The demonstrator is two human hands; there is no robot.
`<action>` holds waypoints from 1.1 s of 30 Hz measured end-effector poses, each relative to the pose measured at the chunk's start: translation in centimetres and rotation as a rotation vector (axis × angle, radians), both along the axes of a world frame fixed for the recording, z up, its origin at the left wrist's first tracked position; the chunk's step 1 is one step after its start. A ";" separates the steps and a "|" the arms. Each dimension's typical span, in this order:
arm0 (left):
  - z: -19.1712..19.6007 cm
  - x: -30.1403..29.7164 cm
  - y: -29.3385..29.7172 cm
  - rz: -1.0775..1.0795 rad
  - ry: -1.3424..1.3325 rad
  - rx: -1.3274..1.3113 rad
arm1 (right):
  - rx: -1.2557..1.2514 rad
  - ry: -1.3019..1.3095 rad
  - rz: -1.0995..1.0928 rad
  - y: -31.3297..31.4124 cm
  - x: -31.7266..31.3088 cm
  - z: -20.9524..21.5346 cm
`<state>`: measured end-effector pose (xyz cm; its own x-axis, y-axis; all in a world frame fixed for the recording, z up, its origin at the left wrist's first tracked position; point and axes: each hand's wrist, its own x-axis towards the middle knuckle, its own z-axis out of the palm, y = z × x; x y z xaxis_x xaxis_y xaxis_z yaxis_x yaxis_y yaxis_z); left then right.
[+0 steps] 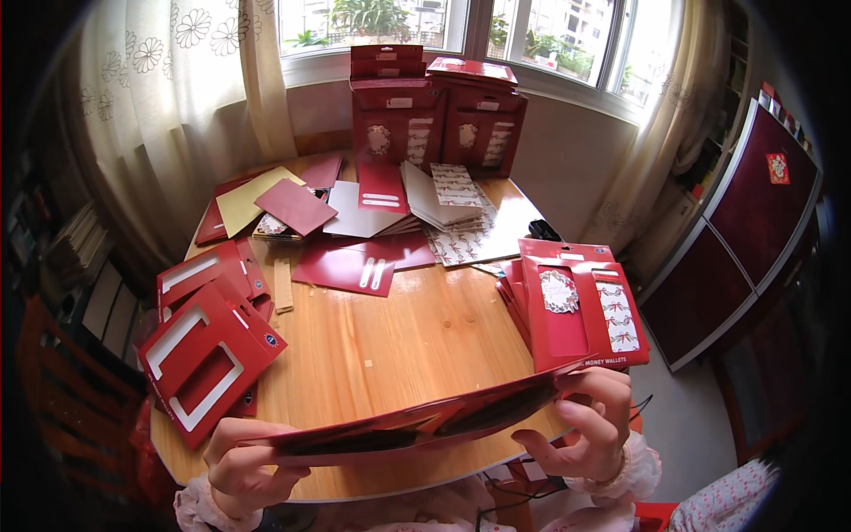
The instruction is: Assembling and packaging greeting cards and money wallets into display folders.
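Red card sleeve pinched edge-on, both hands' fingers closed; finished packs right, cut-out cards left.

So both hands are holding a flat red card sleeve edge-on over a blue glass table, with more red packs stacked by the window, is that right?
Not quite: the table is wooden, round and light brown, not blue glass, as the head view shows. The rest stands: the left hand and right hand hold a flat red card sleeve edge-on over it, and more red packs are stacked by the window.
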<state>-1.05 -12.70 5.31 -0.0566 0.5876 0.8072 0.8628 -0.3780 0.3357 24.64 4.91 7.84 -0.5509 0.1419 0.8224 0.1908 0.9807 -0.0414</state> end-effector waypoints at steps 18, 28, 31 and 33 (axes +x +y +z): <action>-0.6 0.3 0.1 0.006 0.111 -0.058 | 0.218 -0.063 -0.049 1.4 -1.2 -0.5; 0.1 2.3 -0.9 0.167 0.204 -0.123 | 0.354 -0.102 -0.002 1.3 -0.9 -1.2; -0.4 2.7 -0.9 0.284 0.196 -0.102 | 0.384 -0.129 -0.181 0.6 -1.0 -1.1; -0.9 2.7 -1.0 0.352 0.234 -0.138 | 0.400 -0.166 -0.284 0.4 -1.2 -1.4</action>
<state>1.60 -13.69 4.42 -0.0976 0.6682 0.7375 0.9896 -0.0133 0.1430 23.40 5.35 6.40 -0.6639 -0.0029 0.7478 0.4244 0.8219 0.3800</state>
